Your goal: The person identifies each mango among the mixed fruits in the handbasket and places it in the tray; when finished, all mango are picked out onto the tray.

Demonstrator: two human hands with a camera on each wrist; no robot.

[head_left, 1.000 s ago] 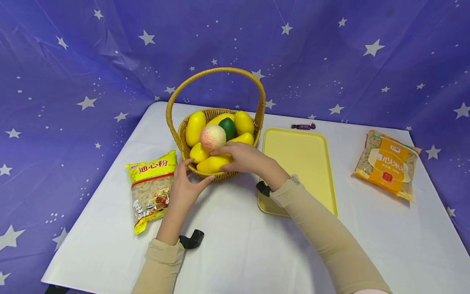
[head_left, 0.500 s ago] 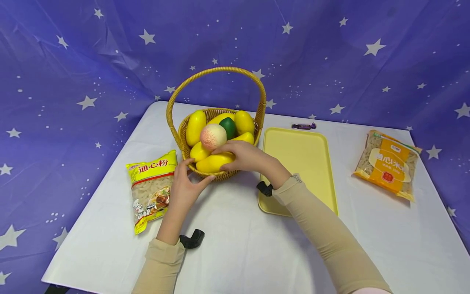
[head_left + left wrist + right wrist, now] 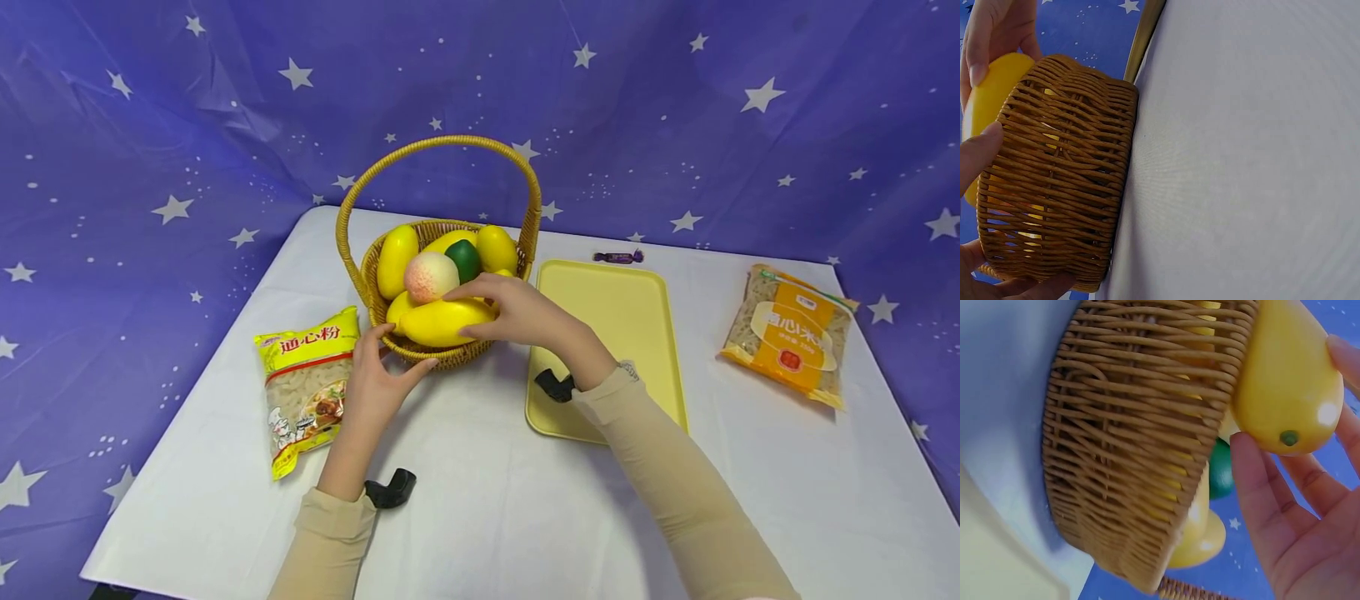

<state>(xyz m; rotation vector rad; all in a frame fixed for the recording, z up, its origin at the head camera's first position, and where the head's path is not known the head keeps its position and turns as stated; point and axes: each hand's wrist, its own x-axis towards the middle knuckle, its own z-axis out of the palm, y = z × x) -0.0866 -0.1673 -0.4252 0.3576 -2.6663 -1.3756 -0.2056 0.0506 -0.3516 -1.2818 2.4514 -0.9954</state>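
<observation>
In the head view, a wicker basket [image 3: 453, 358] with a tall arched handle holds several yellow mangoes, a pale pink peach [image 3: 432, 278] and a dark green fruit [image 3: 464, 261] that is partly covered. My right hand [image 3: 525, 315] grips a yellow mango [image 3: 441, 324] at its right end, at the basket's front rim. The right wrist view shows thumb and fingers around that mango [image 3: 1291, 381], its green stem spot facing the palm. At the front left, my left hand [image 3: 377, 379] holds the basket's rim; the left wrist view shows its thumb on the basket's edge [image 3: 1060, 169].
A yellow-topped pasta bag [image 3: 315, 387] lies left of the basket. Right of it is a pale yellow tray [image 3: 607, 292], partly under my right forearm. A purple-wrapped candy [image 3: 618, 257] lies behind the tray, and an orange pasta bag [image 3: 791, 337] at the far right.
The mango in my right hand has risen slightly and now overlaps the basket's front rim more. My right hand has shifted a little to the right. My left hand stays at the rim.
</observation>
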